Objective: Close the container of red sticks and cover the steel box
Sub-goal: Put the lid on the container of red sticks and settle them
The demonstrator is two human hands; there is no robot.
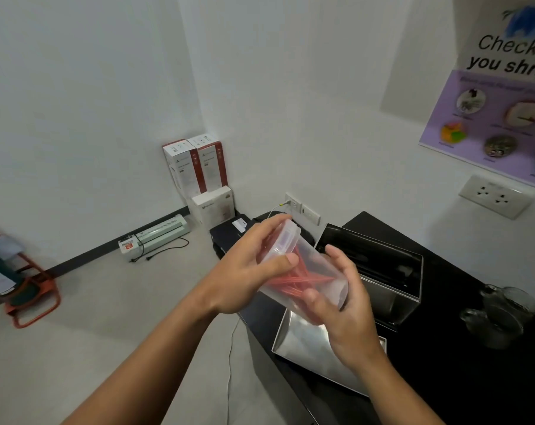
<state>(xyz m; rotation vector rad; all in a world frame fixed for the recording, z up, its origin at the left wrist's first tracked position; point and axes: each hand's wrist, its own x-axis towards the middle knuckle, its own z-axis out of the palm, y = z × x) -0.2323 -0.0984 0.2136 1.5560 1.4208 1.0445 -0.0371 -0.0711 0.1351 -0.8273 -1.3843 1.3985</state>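
A clear plastic container with red sticks inside is held tilted in the air above the black counter. My left hand wraps its upper end, fingers over the translucent lid that sits on the mouth. My right hand cups the container's bottom end. Behind the hands stands the steel box, open at the top, its inside dark. A flat steel lid lies on the counter below my right hand, partly hidden by it.
A black counter runs along the right wall, with glass jars at its right. Wall sockets sit above it. On the floor are white boxes, a laminator, a black machine and an orange frame.
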